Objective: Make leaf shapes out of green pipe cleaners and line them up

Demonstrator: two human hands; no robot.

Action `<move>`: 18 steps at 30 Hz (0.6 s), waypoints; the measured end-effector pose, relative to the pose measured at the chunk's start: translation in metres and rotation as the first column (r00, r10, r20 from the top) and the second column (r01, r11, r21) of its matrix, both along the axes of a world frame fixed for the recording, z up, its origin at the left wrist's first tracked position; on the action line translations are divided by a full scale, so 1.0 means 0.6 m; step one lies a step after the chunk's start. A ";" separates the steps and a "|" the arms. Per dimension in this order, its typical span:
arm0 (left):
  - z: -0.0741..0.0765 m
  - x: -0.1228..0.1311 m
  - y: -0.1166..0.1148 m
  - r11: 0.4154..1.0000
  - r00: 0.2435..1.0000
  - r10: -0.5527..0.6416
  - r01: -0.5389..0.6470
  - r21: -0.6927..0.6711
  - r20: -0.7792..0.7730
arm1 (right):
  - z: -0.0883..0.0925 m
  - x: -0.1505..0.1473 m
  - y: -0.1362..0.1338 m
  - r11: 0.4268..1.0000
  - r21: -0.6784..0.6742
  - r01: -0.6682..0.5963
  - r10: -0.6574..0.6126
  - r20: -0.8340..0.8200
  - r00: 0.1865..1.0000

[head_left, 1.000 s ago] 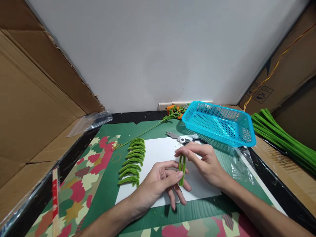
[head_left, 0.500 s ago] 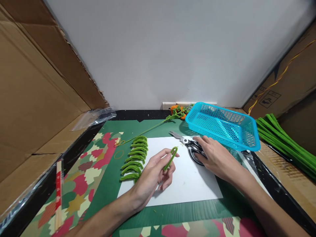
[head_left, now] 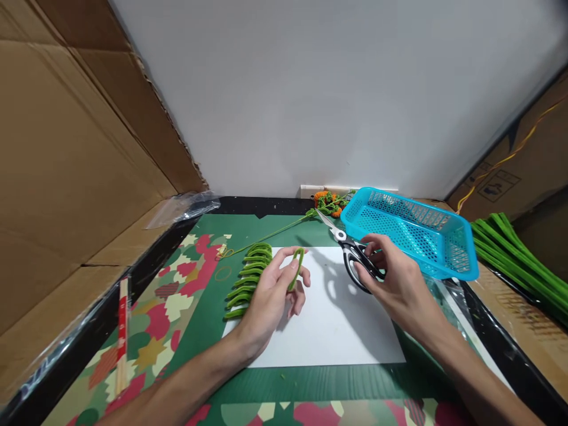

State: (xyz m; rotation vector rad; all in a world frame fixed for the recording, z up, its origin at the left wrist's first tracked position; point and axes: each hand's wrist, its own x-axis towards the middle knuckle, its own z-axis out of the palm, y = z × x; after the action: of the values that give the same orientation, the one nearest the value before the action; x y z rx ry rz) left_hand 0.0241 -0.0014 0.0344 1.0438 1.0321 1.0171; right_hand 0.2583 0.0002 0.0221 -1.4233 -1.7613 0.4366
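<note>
My left hand [head_left: 277, 284] pinches a bent loop of green pipe cleaner [head_left: 299, 267] between thumb and fingers, above a white sheet of paper [head_left: 328, 337]. To the right, my right hand [head_left: 394, 275] grips black-and-grey scissors [head_left: 350, 251] by the handles. The scissors are raised off the paper, casting a shadow on it, and their blades look closed, tips pointing away and to the left. Beside my left hand, a column of several folded green pipe cleaner pieces [head_left: 251, 278] lies along the sheet's left edge, partly hidden by that hand.
A blue perforated basket [head_left: 410, 236] stands at the back right, near a bundle of long green pipe cleaners [head_left: 519, 254]. An orange flower with a green stem [head_left: 326, 201] lies at the back. Wrapped chopsticks [head_left: 122, 337] lie at left, below a cardboard wall [head_left: 80, 148].
My right hand has picked the scissors up off the paper. My left hand still holds the green loop, turned slightly more upright. The view has shifted a little.
</note>
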 end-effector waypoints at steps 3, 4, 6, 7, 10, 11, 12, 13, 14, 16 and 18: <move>0.008 -0.002 0.003 0.999 0.999 0.044 -0.045 0.020 0.022 | 0.010 -0.007 -0.002 0.999 0.019 -0.041 0.045 -0.283 0.958; 0.010 -0.003 0.004 0.998 0.998 0.051 -0.052 0.026 0.038 | 0.013 -0.010 -0.004 0.998 0.022 -0.050 0.055 -0.370 0.927; 0.011 -0.006 0.007 0.998 0.996 0.042 -0.045 0.037 0.083 | 0.017 -0.016 -0.008 0.995 -0.021 -0.102 0.076 -0.525 0.848; 0.011 -0.008 0.008 0.998 0.993 0.032 -0.037 0.041 0.113 | 0.018 -0.019 -0.010 0.985 -0.066 -0.158 0.089 -0.591 0.801; 0.012 -0.018 0.011 1.000 0.979 -0.001 -0.003 0.016 0.206 | 0.014 -0.028 -0.019 0.867 -0.217 -0.449 0.146 -0.751 0.644; 0.014 -0.022 0.012 1.000 0.973 -0.013 0.014 0.001 0.230 | 0.011 -0.032 -0.022 0.800 -0.242 -0.549 0.165 -0.790 0.590; 0.017 -0.026 0.012 1.000 0.969 -0.022 0.025 -0.010 0.247 | 0.007 -0.037 -0.024 0.733 -0.250 -0.632 0.181 -0.825 0.536; 0.021 -0.030 0.013 0.999 0.966 -0.028 0.032 -0.013 0.258 | 0.004 -0.041 -0.027 0.674 -0.244 -0.697 0.191 -0.854 0.483; 0.026 -0.034 0.013 0.999 0.964 -0.029 0.032 -0.007 0.265 | 0.001 -0.046 -0.029 0.628 -0.234 -0.743 0.191 -0.878 0.438; 0.037 -0.041 0.015 1.000 0.960 -0.012 0.007 0.021 0.279 | -0.003 -0.056 -0.032 0.578 -0.214 -0.788 0.179 -0.908 0.378; 0.047 -0.046 0.017 0.999 0.953 0.002 -0.014 0.037 0.302 | -0.004 -0.062 -0.035 0.556 -0.207 -0.805 0.169 -0.920 0.354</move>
State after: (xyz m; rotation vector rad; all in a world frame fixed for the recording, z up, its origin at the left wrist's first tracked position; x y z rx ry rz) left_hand -0.0034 0.0085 0.0627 0.8823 0.7690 1.1662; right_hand 0.2209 -0.0207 0.0199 -0.6457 -1.1694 1.9462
